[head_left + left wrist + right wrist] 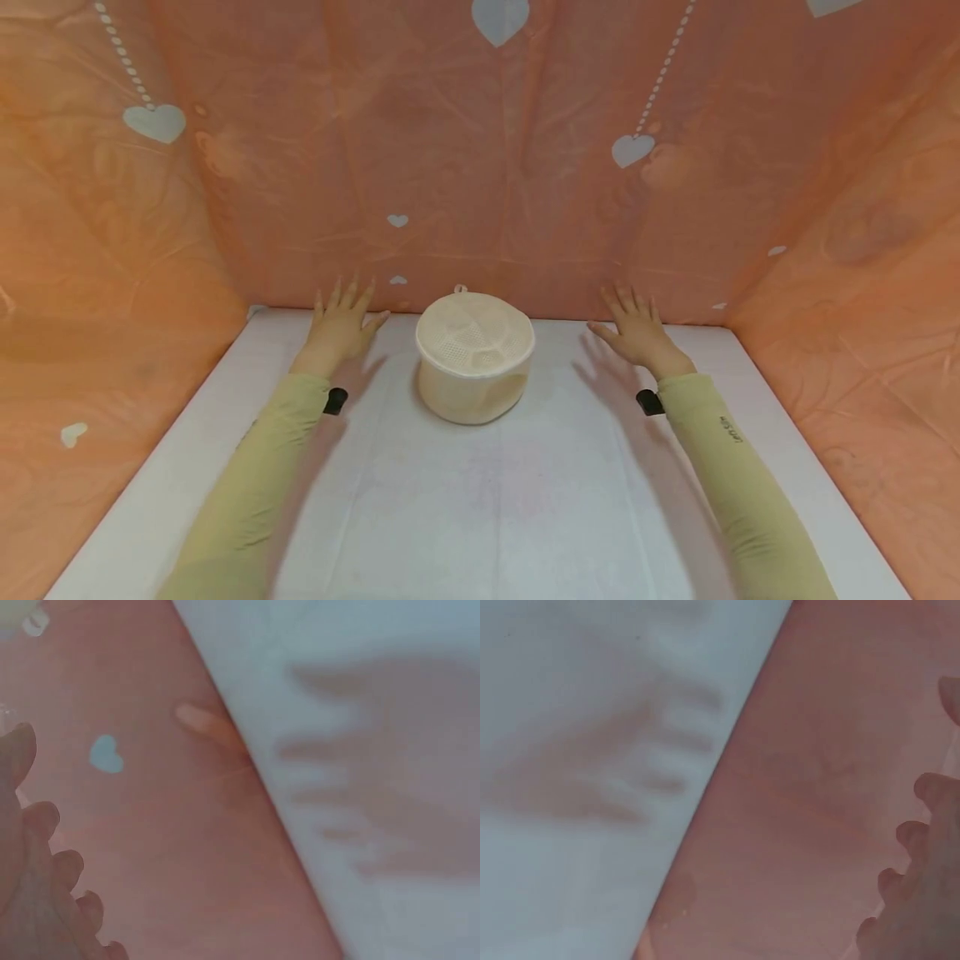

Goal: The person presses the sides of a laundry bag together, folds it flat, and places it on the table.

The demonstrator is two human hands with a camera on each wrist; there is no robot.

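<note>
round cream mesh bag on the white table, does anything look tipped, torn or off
Nothing plainly stands out: the mesh bag stands upright on the white table, between the left hand and right hand, with no visible tear.

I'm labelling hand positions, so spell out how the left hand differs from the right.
The left hand sits left of the cream mesh-topped container, while the right hand sits to its right. The left thumb points right; the right thumb points left. In the head view, the left hand is nearer the container than the right hand. Both have fingers spread and hold nothing.
</note>
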